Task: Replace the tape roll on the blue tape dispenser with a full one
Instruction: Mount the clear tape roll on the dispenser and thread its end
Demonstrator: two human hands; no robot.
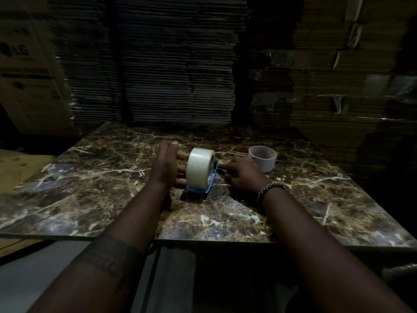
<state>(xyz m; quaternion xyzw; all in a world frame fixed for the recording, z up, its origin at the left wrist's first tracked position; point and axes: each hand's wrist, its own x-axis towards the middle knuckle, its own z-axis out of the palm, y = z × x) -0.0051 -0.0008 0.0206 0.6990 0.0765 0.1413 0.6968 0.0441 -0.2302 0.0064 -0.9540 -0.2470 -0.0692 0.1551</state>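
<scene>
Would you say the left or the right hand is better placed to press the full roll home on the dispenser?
Left, probably: the left hand is open beside the full roll; the right hand steadies the blue dispenser.

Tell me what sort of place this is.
Probably a packing or storage room. Stacks of flattened cardboard fill the back, a printed carton stands at left, and a tape dispenser with a full roll sits on the marble-patterned table.
</scene>
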